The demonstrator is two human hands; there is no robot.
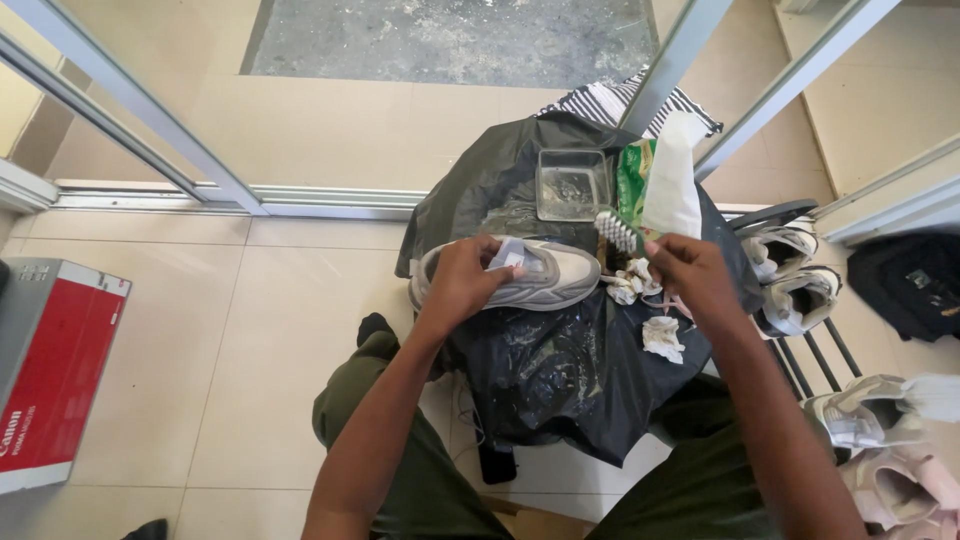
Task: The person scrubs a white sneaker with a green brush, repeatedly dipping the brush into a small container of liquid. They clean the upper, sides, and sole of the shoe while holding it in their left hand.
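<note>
My left hand [462,280] clamps the light, soft grey mesh sneaker [520,275] at its collar over black plastic sheeting [560,370]; right hand [690,275] pinches a white-bristled brush [618,232].

Pale beige floor tiles [200,330] run up to the metal track of a sliding glass door [300,195], daylight falling through. Beyond lies a grey doormat [450,40]. A red and grey box [50,370] stands at the left.
</note>
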